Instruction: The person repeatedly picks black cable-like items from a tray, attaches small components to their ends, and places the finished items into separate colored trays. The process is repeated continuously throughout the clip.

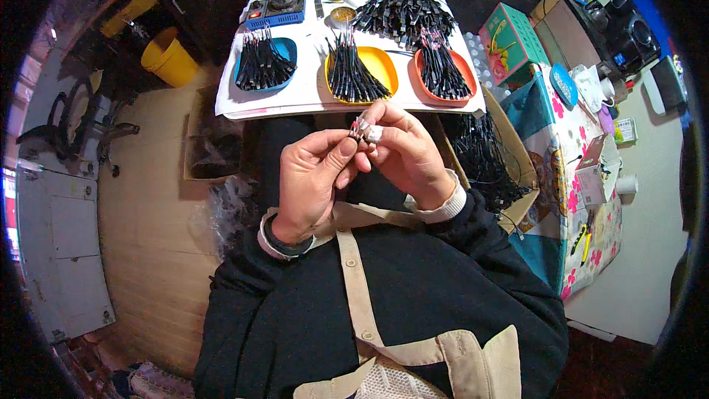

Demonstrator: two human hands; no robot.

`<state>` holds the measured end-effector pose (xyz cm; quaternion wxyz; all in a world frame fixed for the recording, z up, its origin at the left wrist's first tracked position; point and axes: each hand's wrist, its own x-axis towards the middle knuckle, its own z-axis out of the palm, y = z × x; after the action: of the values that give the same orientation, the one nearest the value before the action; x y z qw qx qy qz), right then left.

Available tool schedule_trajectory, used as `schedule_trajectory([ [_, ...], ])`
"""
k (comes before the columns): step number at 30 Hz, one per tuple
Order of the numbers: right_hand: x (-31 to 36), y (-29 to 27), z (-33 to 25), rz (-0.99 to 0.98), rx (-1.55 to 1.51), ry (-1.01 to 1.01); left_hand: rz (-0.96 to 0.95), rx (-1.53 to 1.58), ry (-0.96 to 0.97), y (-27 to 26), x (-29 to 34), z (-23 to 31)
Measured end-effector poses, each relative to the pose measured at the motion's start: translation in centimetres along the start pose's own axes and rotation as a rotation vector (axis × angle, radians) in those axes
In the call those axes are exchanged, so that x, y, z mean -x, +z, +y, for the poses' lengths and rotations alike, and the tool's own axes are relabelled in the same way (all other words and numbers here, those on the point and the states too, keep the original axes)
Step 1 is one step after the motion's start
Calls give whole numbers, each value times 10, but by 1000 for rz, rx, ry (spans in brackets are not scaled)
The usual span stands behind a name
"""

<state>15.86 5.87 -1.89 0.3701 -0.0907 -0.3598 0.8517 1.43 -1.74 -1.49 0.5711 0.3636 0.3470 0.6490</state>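
My left hand (pixel 310 181) and my right hand (pixel 412 149) meet in front of my chest, just off the table's near edge. Both pinch a small piece with reddish, wire-like strands (pixel 356 128); its exact kind is too small to tell. A white wrap (pixel 374 134) shows on a finger of my right hand. Beyond them, black cables with thin reddish ends lie bunched in three trays: a blue tray (pixel 292 50), a yellow tray (pixel 385 66) and an orange-red tray (pixel 467 74).
Behind the trays are a blue device with a fan (pixel 275 13), a small round tin (pixel 343 15) and a large heap of black cables (pixel 406 11). A cardboard box of cables (pixel 523 213) stands to the right, beside a flowered tablecloth (pixel 583 266). A yellow bucket (pixel 168 58) sits at far left.
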Motion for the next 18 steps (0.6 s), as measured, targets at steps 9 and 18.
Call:
schedule_trajectory([
  [9, 2, -1, -8, -89, 85, 103, -162, 103, -196, -9, 1, 6],
  [18, -4, -11, 1, -102, -99, 265, -195, -101, -185, -19, -1, 7],
])
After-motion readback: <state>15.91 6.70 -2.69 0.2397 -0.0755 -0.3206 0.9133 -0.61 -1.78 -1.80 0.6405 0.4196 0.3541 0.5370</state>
